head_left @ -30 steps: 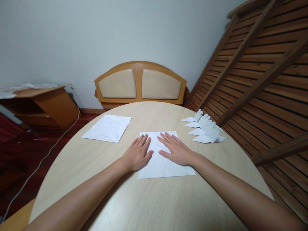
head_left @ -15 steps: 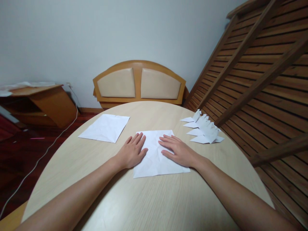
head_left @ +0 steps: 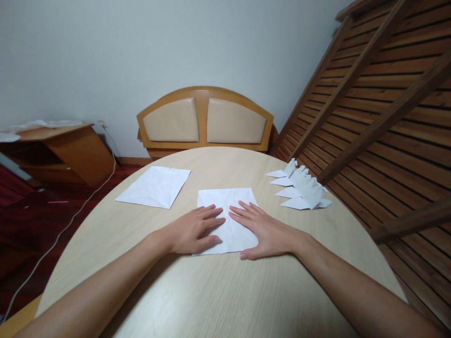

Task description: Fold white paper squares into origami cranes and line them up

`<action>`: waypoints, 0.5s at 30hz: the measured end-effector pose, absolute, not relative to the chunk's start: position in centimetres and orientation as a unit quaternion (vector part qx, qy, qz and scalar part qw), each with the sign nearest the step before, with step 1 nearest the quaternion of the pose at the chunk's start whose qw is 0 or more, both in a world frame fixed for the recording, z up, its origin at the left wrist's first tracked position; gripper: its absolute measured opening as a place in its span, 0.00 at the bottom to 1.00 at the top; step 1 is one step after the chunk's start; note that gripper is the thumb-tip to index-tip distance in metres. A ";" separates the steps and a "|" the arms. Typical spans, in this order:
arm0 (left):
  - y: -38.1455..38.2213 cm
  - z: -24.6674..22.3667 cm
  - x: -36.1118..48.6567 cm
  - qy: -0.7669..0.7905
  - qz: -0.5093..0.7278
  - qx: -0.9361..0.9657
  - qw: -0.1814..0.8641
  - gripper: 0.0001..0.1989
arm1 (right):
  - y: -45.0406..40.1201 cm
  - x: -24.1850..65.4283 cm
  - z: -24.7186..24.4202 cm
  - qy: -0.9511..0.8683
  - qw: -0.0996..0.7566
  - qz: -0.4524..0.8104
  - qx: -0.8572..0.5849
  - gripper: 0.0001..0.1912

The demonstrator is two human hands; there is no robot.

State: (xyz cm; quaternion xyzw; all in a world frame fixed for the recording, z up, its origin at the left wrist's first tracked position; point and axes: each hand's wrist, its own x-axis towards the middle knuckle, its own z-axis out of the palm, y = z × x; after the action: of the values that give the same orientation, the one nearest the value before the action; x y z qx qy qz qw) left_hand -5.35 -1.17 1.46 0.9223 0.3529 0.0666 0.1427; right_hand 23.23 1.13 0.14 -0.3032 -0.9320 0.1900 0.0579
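A creased white sheet of paper [head_left: 227,199] lies flat on the round table in front of me. My left hand [head_left: 197,230] rests palm down over its left side, fingers stretched toward the middle. Over the right side lies my right hand [head_left: 266,230], its fingers spread and its thumb reaching past the near edge onto the table. Both hands are open and hold nothing. Parts of the paper's left and right edges are hidden under them.
A second white sheet [head_left: 155,186] lies at the left of the wooden table [head_left: 218,300]. Several folded paper figures [head_left: 303,188] stand in a row at the right. Behind are a headboard [head_left: 204,117], a low cabinet [head_left: 77,150] and a leaning slatted wooden frame [head_left: 384,108].
My left hand has slid nearer to me and its fingers now point more to the right. My right hand has drawn slightly nearer, with its thumb spread down to the near edge.
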 end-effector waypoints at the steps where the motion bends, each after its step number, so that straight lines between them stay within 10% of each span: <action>1: -1.3 1.7 -5.4 0.359 0.053 0.920 0.145 0.31 | 1.1 23.2 0.2 -0.932 0.056 0.187 -0.305 0.58; 7: -2.7 2.6 -5.0 0.376 0.003 0.916 0.138 0.49 | 1.0 23.2 0.7 -0.933 0.061 0.172 -0.311 0.51; 15: -2.9 3.6 -5.1 0.365 0.006 0.920 0.140 0.31 | 1.2 24.0 1.1 -0.931 0.074 0.187 -0.304 0.45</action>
State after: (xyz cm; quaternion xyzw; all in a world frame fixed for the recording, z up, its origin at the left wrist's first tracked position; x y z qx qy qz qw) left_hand -5.14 -2.87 3.61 0.9205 0.3650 0.0057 0.1395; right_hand 24.00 1.20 1.11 -0.3037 -0.9312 0.1872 0.0745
